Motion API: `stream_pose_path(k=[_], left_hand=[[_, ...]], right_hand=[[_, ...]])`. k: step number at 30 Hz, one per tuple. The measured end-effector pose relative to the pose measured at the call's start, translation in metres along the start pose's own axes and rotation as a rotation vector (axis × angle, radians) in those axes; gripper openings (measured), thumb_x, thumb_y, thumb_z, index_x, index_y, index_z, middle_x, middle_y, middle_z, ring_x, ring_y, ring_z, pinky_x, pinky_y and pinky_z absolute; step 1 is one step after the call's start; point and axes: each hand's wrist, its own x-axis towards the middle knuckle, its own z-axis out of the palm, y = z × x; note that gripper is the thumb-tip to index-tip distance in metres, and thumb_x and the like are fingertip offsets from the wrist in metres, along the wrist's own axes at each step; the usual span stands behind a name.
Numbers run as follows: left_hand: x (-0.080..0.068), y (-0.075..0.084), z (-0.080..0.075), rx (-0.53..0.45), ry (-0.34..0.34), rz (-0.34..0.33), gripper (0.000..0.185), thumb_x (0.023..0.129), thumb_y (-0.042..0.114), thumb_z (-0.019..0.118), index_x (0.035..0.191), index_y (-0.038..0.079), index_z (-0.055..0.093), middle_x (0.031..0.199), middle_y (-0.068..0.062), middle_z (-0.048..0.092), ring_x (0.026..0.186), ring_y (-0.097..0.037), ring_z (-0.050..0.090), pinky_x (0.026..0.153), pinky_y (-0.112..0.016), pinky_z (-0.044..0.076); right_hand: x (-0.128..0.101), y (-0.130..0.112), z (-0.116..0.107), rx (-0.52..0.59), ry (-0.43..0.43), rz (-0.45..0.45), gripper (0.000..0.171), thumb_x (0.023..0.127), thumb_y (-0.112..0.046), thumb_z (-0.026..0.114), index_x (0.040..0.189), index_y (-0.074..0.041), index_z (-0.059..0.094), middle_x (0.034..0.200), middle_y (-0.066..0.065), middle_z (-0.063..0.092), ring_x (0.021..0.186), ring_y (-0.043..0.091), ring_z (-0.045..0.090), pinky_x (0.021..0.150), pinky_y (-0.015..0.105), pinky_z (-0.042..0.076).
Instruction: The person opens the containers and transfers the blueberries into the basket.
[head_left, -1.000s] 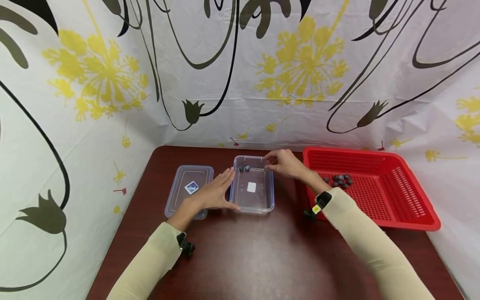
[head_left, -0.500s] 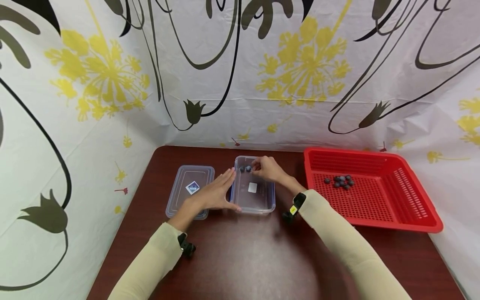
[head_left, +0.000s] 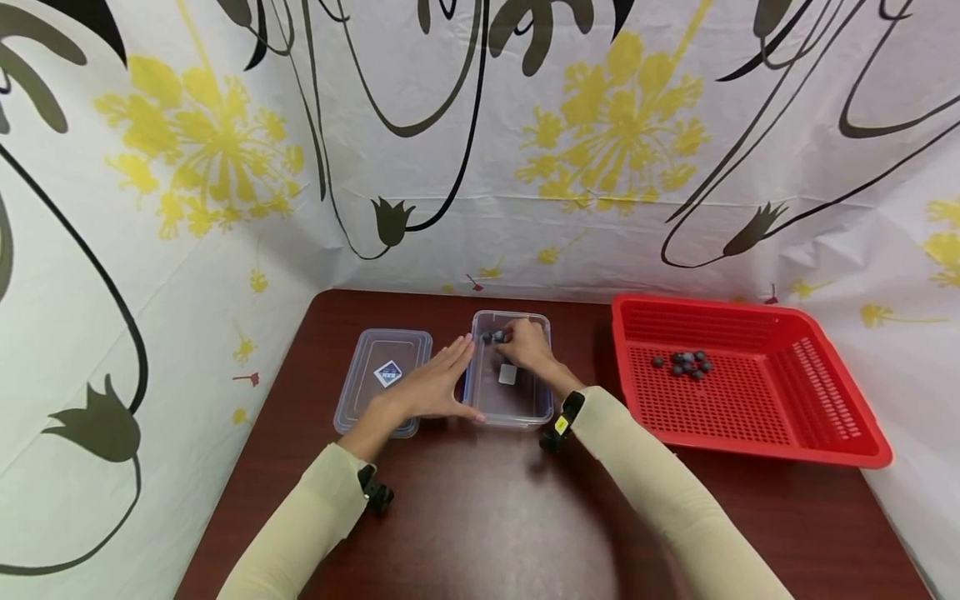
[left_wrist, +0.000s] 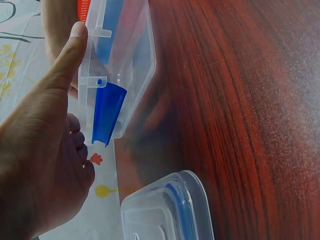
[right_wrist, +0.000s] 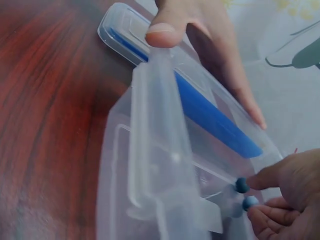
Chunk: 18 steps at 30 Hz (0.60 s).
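A clear plastic food container with blue side clips stands lidless on the table. My left hand lies along its left side, fingers and thumb spread, the thumb near the front corner. In the left wrist view the thumb is at the container's rim. My right hand reaches inside near the back left, its fingertips pinching a small blueberry. Another blueberry is right at a fingertip. The fingers partly hide the berries. In the head view a blueberry shows at the container's back left.
A clear lid with a blue-and-white label lies left of the container, partly behind my left hand. At the right stands a red perforated basket with several dark blueberries. A patterned sheet hangs behind the table.
My right hand has moved left from the container's right rim to the berries inside, its forearm following away from the basket. My left hand stays at the container's left side.
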Motion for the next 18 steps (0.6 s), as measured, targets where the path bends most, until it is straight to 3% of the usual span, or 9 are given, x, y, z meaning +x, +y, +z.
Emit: stream_pose_path(k=[6,14,18], left_hand=[[0.001,0.0,-0.001,-0.007,0.007,0.008,0.134,0.083,0.074,0.076,0.169,0.002,0.005,0.178,-0.015,-0.002,0.165,-0.029,-0.001,0.132,-0.049,0.011],[0.001,0.002,-0.002,0.001,0.002,0.002,0.133,0.083,0.074,0.076,0.169,0.002,0.005,0.178,-0.015,-0.003,0.165,-0.028,-0.001,0.132,-0.048,0.01],[0.0,0.002,0.0,0.005,-0.003,-0.005,0.133,0.083,0.073,0.077,0.169,0.002,0.004,0.178,-0.014,-0.004,0.165,-0.027,-0.002,0.132,-0.047,0.01]], right_hand=[[-0.001,0.001,0.01,0.026,0.062,0.097,0.017,0.085,-0.01,0.081,0.095,0.003,0.076,0.075,0.005,0.068,0.072,0.021,0.061,0.071,0.039,0.055],[-0.002,0.002,0.017,0.095,0.123,0.135,0.035,0.084,-0.008,0.082,0.115,0.008,0.076,0.09,0.013,0.078,0.086,0.028,0.073,0.085,0.044,0.06],[-0.003,0.002,0.021,0.133,0.122,0.16,0.033,0.084,-0.006,0.082,0.114,0.008,0.076,0.089,0.013,0.078,0.082,0.026,0.073,0.08,0.04,0.061]])
